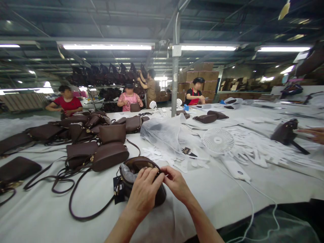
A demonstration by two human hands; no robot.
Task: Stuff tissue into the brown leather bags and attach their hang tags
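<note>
A dark brown handbag stands on the table in front of me, its mouth open toward the top. Clear plastic shows inside it. My left hand lies over the near rim, fingers curled into the opening and holding the edge. At the right end of the rim, my right hand pinches the bag's edge between thumb and fingers; the exact spot is partly hidden. A black tag hangs at the bag's left side, and its long strap loops out over the table to the left.
Several brown bags are heaped at the left. Beyond my hands lie a plastic bag, white paper pieces and a small fan with a cable. A co-worker's hand is beside a dark bag at right. A post rises behind.
</note>
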